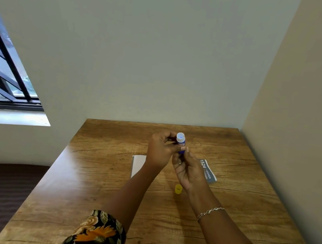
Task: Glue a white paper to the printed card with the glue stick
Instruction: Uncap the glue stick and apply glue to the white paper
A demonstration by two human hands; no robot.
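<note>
Wooden brown table (108, 196) fills the room corner. Above the small yellow cap (178, 189), left hand (161, 149) and right hand (189, 168) both grasp the blue uncapped glue stick (180, 141), probably twisting glue out. The white paper sheet (138, 163) lies left of the cap, the grey-blue printed card (208, 172) right.

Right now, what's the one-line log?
left hand: holds glue stick | right hand: pinches its base | yellow cap: off, on table | paper, card: apart

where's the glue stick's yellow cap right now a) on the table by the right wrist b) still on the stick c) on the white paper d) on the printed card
a: the yellow cap sits on the wooden table by the wrist of the right hand, off the glue stick.
</note>
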